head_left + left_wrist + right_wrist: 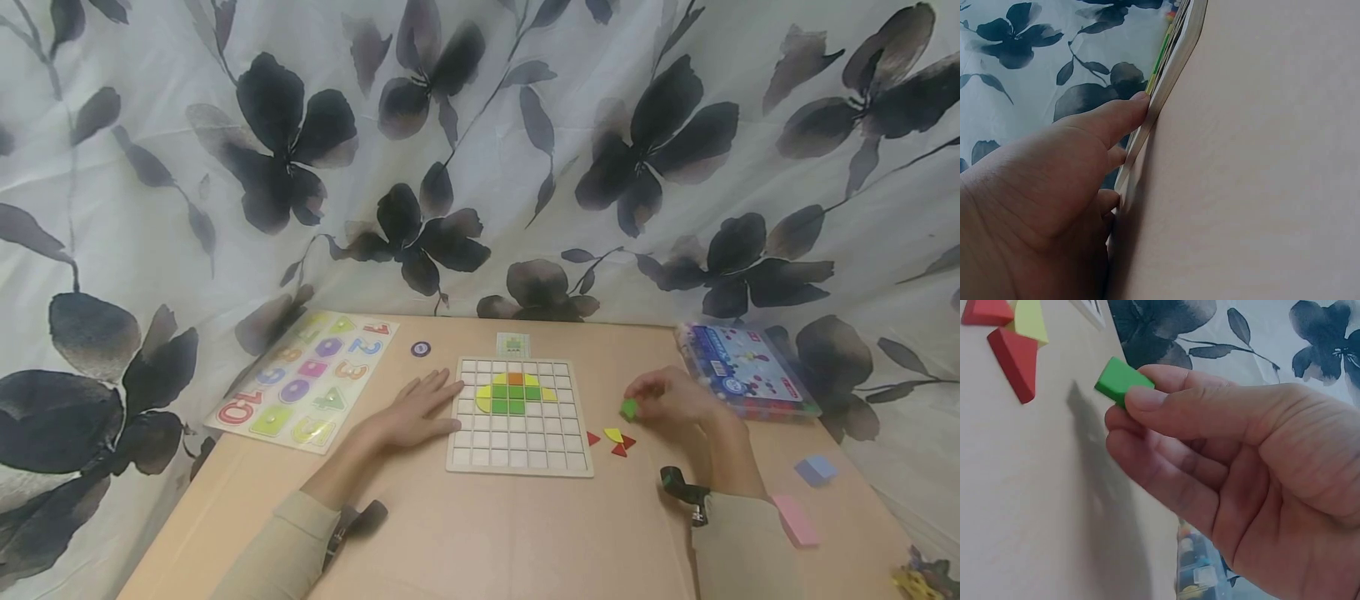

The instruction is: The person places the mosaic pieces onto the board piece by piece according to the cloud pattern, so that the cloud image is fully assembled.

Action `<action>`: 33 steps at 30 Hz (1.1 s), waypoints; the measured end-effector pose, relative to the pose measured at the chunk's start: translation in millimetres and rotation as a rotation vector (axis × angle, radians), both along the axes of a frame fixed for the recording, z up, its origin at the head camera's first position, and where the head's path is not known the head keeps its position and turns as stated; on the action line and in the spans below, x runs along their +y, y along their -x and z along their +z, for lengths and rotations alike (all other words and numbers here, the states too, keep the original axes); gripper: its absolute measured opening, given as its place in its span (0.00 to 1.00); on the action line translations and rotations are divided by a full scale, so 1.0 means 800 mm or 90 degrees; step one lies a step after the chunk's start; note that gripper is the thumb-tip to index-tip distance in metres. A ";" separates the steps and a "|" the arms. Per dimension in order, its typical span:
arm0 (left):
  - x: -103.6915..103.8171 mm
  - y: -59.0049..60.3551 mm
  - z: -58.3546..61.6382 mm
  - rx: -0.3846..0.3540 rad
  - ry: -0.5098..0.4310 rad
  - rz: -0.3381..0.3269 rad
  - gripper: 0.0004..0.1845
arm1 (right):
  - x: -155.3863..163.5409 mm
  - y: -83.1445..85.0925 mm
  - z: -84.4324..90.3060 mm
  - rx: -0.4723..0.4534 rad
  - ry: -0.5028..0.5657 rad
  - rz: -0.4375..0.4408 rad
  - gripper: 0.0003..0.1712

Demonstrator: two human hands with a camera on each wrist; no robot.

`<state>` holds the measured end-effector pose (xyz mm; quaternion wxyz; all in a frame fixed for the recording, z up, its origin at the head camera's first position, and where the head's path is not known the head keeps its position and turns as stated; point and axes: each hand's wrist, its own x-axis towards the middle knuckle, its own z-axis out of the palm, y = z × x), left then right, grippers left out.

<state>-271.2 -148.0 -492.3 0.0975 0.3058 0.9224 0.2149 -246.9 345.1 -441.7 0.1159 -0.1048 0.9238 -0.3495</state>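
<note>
pink block (797, 520): nearest, right table edge; blue block (816, 470) just behind it, apart
right hand (671, 398): raised right of the grid board, thumb and fingertips pinching the green block (629, 408)
green block: off the table (525, 533), above and right of the loose pieces; short rectangular tile, free end sticks out left toward the board. Right wrist view (1121, 380): long axis runs roughly along the thumb line, tilted; exact tilt vs table hard to call from these angles
loose pieces: red triangles (619, 446) plus one yellow piece (613, 434), clustered between board and right hand; a third red one (592, 437) nearer the board
left hand (417, 410): flat on table, fingers straight, holding nothing; fingertips against the board's left edge (1141, 103)
grid board (517, 414): white square lattice, table centre; green squares, orange square on top, yellow pieces at the sides, upper middle cells
number puzzle (307, 379): left of board, lying flat, angled
purple disc (421, 349): between puzzle and board, far side
small card (513, 343): just beyond the board's far edge
plastic box (742, 371): far right, behind the right hand
curtain (480, 150): floral, backdrop
</note>
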 end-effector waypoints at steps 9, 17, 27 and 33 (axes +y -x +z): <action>0.000 -0.001 0.002 -0.005 0.000 0.001 0.43 | -0.003 0.002 0.008 0.040 0.011 -0.001 0.15; 0.000 -0.002 0.002 -0.011 -0.004 0.003 0.42 | -0.023 0.003 0.016 0.047 0.020 -0.024 0.12; 0.000 -0.002 0.003 -0.011 -0.005 0.003 0.42 | -0.064 0.010 0.014 0.068 0.018 -0.004 0.11; 0.001 -0.002 0.004 -0.012 -0.003 0.003 0.42 | -0.087 0.009 0.012 0.047 0.042 -0.034 0.11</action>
